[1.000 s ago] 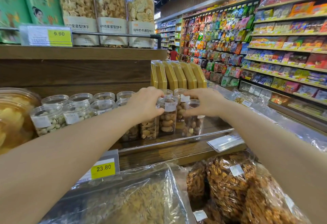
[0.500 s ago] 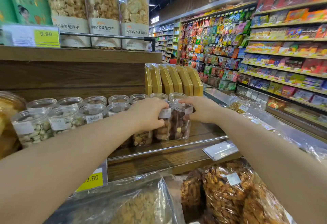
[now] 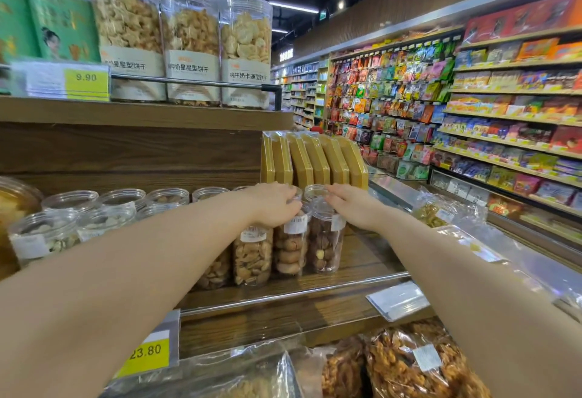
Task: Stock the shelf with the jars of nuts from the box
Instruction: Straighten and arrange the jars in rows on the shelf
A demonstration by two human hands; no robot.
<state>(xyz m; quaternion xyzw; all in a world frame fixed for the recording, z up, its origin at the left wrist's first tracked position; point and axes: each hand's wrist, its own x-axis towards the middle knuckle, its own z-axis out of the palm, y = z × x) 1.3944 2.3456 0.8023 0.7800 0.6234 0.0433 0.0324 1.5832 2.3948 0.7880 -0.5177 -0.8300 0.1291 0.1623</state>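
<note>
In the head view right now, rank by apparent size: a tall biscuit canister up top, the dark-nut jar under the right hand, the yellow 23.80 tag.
1. Tall biscuit canister
2. Dark-nut jar
3. Yellow 23.80 tag, though it sits nearer the camera, so the last two are unsure.

Two bare forearms stretch forward from the lower corners, converging toward the middle of the view. The left hand [image 3: 273, 205] lies palm down, wrist slightly bent, its fingers curled over and pressed onto what sits beneath them. The right hand [image 3: 354, 205] mirrors it just beside, palm down and turned a little inward, fingers [image 3: 334, 193] extended and lightly bent, tips resting on a surface. The two hands sit close together without touching, both arms nearly straight at the elbow
</note>
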